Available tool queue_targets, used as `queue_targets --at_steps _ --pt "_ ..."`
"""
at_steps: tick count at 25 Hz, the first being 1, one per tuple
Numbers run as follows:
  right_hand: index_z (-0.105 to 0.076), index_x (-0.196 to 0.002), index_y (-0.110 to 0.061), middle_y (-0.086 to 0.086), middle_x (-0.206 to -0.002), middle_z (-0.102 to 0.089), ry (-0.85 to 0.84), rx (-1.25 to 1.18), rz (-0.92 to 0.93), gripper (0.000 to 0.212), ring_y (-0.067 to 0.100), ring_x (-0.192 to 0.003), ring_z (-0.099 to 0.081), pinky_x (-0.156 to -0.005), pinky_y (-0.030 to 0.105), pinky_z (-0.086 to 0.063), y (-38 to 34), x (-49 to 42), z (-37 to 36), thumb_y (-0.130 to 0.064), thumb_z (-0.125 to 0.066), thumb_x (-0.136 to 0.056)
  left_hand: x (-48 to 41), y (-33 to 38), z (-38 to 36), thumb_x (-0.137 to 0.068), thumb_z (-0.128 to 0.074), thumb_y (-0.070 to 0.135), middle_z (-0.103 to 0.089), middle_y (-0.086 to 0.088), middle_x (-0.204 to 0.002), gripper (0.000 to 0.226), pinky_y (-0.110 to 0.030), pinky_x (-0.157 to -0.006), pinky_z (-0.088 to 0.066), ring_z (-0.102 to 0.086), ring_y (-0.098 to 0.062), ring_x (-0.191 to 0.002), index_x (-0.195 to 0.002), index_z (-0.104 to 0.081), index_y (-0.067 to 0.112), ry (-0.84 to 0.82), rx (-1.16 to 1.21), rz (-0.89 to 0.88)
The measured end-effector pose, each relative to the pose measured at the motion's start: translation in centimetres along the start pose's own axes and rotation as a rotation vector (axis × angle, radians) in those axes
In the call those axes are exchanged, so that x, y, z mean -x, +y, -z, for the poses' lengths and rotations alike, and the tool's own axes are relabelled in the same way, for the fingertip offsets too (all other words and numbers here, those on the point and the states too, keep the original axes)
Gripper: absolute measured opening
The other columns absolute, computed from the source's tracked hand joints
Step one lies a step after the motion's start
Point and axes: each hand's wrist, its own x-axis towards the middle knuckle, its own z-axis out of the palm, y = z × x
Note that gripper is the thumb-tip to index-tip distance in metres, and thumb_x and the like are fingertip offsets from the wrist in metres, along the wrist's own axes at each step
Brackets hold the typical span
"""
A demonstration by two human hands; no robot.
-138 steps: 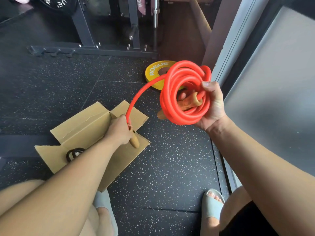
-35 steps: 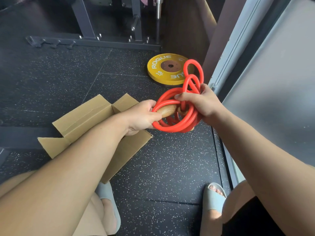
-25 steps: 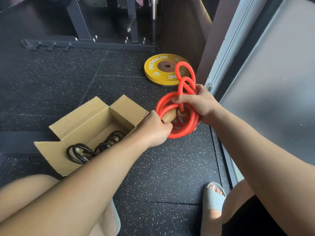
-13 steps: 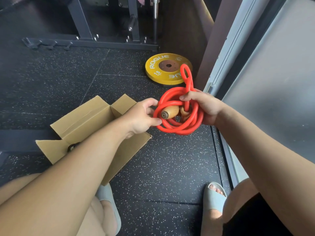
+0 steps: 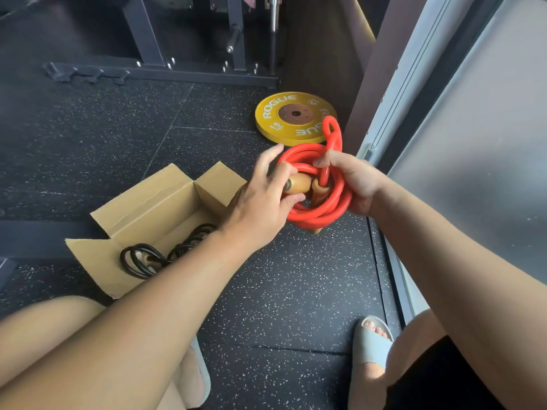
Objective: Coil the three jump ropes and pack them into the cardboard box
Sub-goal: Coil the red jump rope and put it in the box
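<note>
The speckled black floor (image 5: 296, 291) carries an open cardboard box (image 5: 154, 202), with a yellow weight plate (image 5: 284, 125) lying flat beyond it. The coiled red jump rope (image 5: 322, 214) is held in the air just right of the box. Coiled black ropes (image 5: 148, 258) lie inside the box. The right hand (image 5: 352, 182) grips the red coil, thumb over a strand. The left hand (image 5: 260, 202) pinches a wooden handle (image 5: 299, 183) at the coil's middle.

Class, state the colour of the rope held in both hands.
The rope is red-orange, clearest in the head view.
</note>
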Motion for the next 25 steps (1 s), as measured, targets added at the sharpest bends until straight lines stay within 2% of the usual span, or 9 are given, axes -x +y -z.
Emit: queue_targets --at_steps 3,7,10,13,15,16,20,23,25 --pt "-0.048 -0.135 0.013 0.026 -0.095 -0.051 0.045 0.021 0.006 0.082 0.025 -0.056 -0.05 -0.061 0.035 -0.055 -0.2 0.2 -0.1 -0.028 -0.073 -0.067 -0.5 -0.4 0.5 -0.09 -0.058 0.042 -0.055 -0.009 -0.143 0.048 -0.044 -0.086 -0.051 -0.06 -0.034 -0.117 -0.121 -0.05 0.005 -0.006 0.048 0.067" --pt "-0.059 -0.109 -0.002 0.014 -0.063 -0.055 0.027 0.039 0.023 0.052 0.022 -0.048 -0.049 -0.057 0.032 -0.052 -0.5 0.6 -0.1 -0.029 -0.07 -0.067 -0.3 -1.2 1.1 -0.094 -0.052 0.049 -0.061 -0.006 -0.136 0.05 -0.045 -0.087 -0.053 -0.064 -0.03 -0.115 -0.121 -0.047 0.007 0.044 0.198 0.058" --pt "-0.055 -0.095 -0.004 0.011 -0.056 -0.052 -0.006 0.014 0.071 0.036 0.021 -0.043 -0.046 -0.053 0.03 -0.051 -0.9 1.0 -0.5 -0.027 -0.067 -0.07 -0.8 -0.7 2.1 -0.095 -0.052 0.05 -0.063 -0.004 -0.133 0.049 -0.046 -0.086 -0.051 -0.065 -0.03 -0.111 -0.114 -0.053 0.005 0.155 0.0 -0.092" --pt "-0.063 -0.089 0.006 0.015 -0.062 -0.057 0.202 0.261 0.231 0.03 0.024 -0.047 -0.053 -0.05 0.029 -0.051 -0.8 1.1 0.0 -0.016 -0.071 -0.071 -1.4 -0.8 4.4 -0.097 -0.048 0.05 -0.064 -0.002 -0.129 0.049 -0.044 -0.087 -0.049 -0.065 -0.027 -0.102 -0.105 -0.056 0.003 0.311 -0.064 -0.21" --pt "-0.06 -0.097 0.017 0.017 -0.064 -0.059 0.262 0.329 0.268 0.041 0.024 -0.049 -0.055 -0.048 0.027 -0.05 -0.3 1.1 0.7 -0.013 -0.07 -0.071 -1.4 -1.2 5.1 -0.098 -0.046 0.048 -0.069 -0.002 -0.119 0.044 -0.042 -0.078 -0.054 -0.07 -0.02 -0.091 -0.109 -0.052 0.006 0.305 0.134 -0.067" --pt "-0.059 -0.099 0.016 0.016 -0.063 -0.057 0.199 0.261 0.223 0.043 0.024 -0.048 -0.053 -0.047 0.026 -0.049 -0.1 1.1 0.9 -0.015 -0.068 -0.071 -1.4 -1.7 4.9 -0.1 -0.044 0.047 -0.071 -0.003 -0.114 0.039 -0.043 -0.073 -0.056 -0.072 -0.018 -0.084 -0.109 -0.049 0.009 0.3 0.25 0.054" --pt "-0.059 -0.114 -0.002 0.02 -0.079 -0.052 -0.039 0.049 0.077 0.049 0.024 -0.054 -0.049 -0.054 0.028 -0.046 1.4 0.6 -0.1 -0.021 -0.068 -0.07 -1.6 -4.1 3.8 -0.105 -0.029 0.05 -0.071 -0.015 -0.11 0.051 -0.041 -0.064 -0.058 -0.075 -0.028 -0.076 -0.123 -0.049 0.007 0.273 0.794 0.719" --pt "-0.057 -0.115 -0.003 0.015 -0.073 -0.057 -0.079 0.008 0.05 0.049 0.019 -0.047 -0.054 -0.047 0.027 -0.049 3.0 0.4 -1.8 -0.018 -0.065 -0.069 -0.5 -5.7 2.0 -0.104 -0.025 0.051 -0.076 -0.012 -0.091 0.052 -0.041 -0.066 -0.06 -0.075 -0.031 -0.078 -0.114 -0.059 0.013 0.171 0.854 1.045" --pt "-0.058 -0.109 -0.003 0.016 -0.073 -0.057 -0.064 0.027 0.082 0.051 0.022 -0.048 -0.054 -0.047 0.027 -0.048 3.7 -0.2 -3.3 -0.018 -0.071 -0.062 -0.1 -7.5 1.5 -0.099 -0.035 0.049 -0.074 -0.007 -0.094 0.04 -0.049 -0.072 -0.061 -0.074 -0.033 -0.081 -0.108 -0.058 0.019 0.278 0.662 1.034"
